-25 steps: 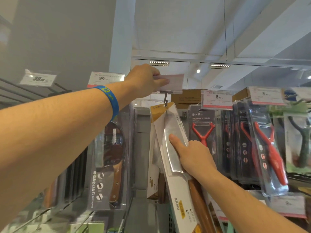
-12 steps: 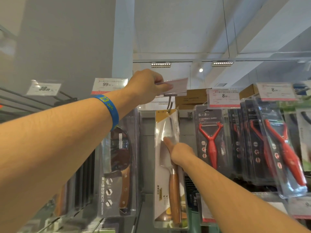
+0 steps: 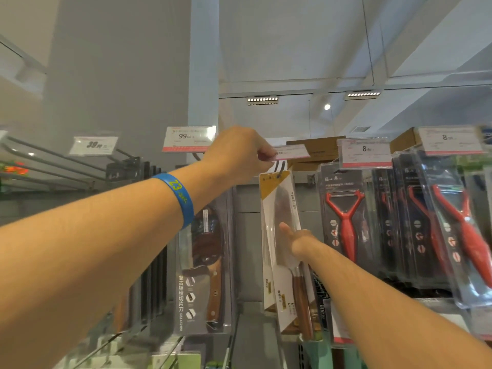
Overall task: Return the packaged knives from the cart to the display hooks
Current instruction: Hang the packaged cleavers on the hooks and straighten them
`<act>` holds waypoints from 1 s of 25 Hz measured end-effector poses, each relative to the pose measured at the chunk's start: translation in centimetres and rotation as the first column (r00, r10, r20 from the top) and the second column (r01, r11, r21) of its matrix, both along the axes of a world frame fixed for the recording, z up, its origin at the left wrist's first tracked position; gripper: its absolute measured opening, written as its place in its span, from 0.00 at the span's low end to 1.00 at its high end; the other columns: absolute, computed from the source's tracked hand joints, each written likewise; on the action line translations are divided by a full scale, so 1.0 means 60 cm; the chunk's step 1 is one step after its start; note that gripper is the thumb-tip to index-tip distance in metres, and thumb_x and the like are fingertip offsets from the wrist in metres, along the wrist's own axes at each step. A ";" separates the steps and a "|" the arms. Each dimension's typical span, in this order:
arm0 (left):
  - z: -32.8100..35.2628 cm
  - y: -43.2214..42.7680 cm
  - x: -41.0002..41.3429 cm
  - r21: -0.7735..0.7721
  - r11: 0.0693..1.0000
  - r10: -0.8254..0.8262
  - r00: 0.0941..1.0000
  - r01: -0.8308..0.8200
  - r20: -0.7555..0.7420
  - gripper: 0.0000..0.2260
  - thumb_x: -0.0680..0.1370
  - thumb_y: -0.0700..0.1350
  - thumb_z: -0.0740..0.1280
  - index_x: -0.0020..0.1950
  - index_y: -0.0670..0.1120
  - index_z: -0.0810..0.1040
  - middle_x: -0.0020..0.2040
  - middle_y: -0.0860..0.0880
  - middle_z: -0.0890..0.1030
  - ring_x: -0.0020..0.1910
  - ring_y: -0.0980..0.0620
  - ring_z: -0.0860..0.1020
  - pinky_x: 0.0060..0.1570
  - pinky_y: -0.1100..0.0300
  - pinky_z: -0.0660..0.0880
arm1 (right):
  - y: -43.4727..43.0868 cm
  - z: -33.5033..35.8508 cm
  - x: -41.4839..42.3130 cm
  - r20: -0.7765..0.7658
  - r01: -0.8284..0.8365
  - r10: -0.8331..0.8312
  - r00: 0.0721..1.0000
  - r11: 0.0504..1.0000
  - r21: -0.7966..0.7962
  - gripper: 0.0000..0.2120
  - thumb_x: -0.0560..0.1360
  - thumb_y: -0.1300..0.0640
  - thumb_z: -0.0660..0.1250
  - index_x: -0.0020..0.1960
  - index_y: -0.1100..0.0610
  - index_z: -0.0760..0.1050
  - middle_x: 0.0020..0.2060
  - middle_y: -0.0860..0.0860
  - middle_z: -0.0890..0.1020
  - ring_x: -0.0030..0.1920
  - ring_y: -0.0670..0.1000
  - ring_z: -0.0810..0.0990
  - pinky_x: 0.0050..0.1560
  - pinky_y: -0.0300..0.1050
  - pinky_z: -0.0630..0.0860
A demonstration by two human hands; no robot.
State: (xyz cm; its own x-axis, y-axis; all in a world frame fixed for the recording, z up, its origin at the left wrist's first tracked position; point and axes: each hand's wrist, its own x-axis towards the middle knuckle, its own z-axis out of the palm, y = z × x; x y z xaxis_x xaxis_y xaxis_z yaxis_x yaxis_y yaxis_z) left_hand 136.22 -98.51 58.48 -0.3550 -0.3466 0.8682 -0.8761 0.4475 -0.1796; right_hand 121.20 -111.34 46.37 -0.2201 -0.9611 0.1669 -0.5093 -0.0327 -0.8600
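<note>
A packaged knife [image 3: 282, 209] with a yellow-topped white card and a wooden handle hangs from a dark display hook [image 3: 280, 166]. My left hand [image 3: 239, 153], with a blue wristband on the arm, pinches the pink-edged price tag [image 3: 292, 151] above that hook and holds it tipped up. My right hand [image 3: 298, 239] grips the right edge of the package at mid height, thumb laid on its front. Another pack of the same kind hangs just behind it.
A dark cleaver pack [image 3: 205, 262] hangs to the left under a 99 tag [image 3: 186, 138]. Red peeler packs [image 3: 346, 217] fill the hooks on the right under 8 tags [image 3: 364, 151]. Bare metal hooks [image 3: 61, 166] stick out at far left. Cardboard boxes [image 3: 316, 145] sit on top.
The knife package swung from tilted to hanging upright on the hook. My right hand slid from flat on its front to its right edge. My left hand kept the tag lifted.
</note>
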 end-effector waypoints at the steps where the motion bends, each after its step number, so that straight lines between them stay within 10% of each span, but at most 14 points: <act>1: -0.004 0.002 -0.001 -0.031 0.999 0.041 0.999 -0.041 0.024 0.11 0.80 0.47 0.69 0.61 0.51 0.85 0.54 0.51 0.87 0.35 0.57 0.76 0.33 0.74 0.64 | 0.000 -0.002 0.001 0.006 0.009 -0.009 1.000 1.000 -0.002 0.38 0.82 0.33 0.54 0.78 0.62 0.61 0.68 0.62 0.75 0.66 0.62 0.75 0.56 0.53 0.69; 5: -0.049 0.006 0.008 0.009 0.999 0.035 0.999 -0.036 0.038 0.15 0.80 0.55 0.63 0.64 0.56 0.83 0.57 0.52 0.86 0.41 0.54 0.78 0.38 0.68 0.70 | -0.002 -0.027 -0.012 -0.272 -0.031 0.025 0.962 0.999 -0.018 0.26 0.87 0.45 0.51 0.79 0.59 0.62 0.71 0.61 0.72 0.67 0.62 0.75 0.63 0.53 0.73; 10: -0.201 0.007 0.097 0.189 0.972 -0.056 0.924 0.137 -0.378 0.17 0.80 0.57 0.65 0.68 0.57 0.80 0.59 0.58 0.84 0.56 0.62 0.81 0.60 0.62 0.77 | 0.074 -0.037 -0.017 -0.356 0.102 -0.270 0.894 0.899 -0.425 0.17 0.84 0.42 0.59 0.53 0.57 0.73 0.44 0.51 0.78 0.42 0.52 0.79 0.38 0.46 0.72; 15: -0.335 0.073 0.185 0.254 0.840 -0.103 0.601 0.479 -0.792 0.07 0.81 0.53 0.67 0.50 0.60 0.85 0.42 0.53 0.87 0.36 0.58 0.83 0.31 0.67 0.73 | 0.218 -0.075 0.047 -0.309 -0.390 0.257 0.916 0.754 -0.529 0.16 0.82 0.46 0.63 0.39 0.52 0.78 0.32 0.47 0.83 0.32 0.46 0.81 0.37 0.41 0.74; 20: -0.648 0.256 0.286 0.402 0.787 0.172 0.460 0.468 -0.871 0.11 0.82 0.39 0.66 0.44 0.44 0.86 0.36 0.44 0.85 0.27 0.56 0.78 0.26 0.71 0.69 | 0.349 -0.343 0.138 -0.017 -0.687 0.721 0.693 0.653 -0.317 0.12 0.80 0.51 0.68 0.39 0.53 0.78 0.31 0.51 0.83 0.26 0.46 0.77 0.29 0.37 0.73; 25: -0.959 0.588 0.386 0.604 0.742 0.628 0.012 0.293 -0.778 0.11 0.83 0.39 0.64 0.45 0.41 0.85 0.38 0.42 0.85 0.27 0.55 0.76 0.26 0.70 0.68 | 0.514 -0.660 0.298 0.225 -0.890 0.862 0.455 0.435 0.135 0.09 0.81 0.63 0.66 0.43 0.58 0.79 0.30 0.51 0.82 0.25 0.45 0.74 0.27 0.32 0.68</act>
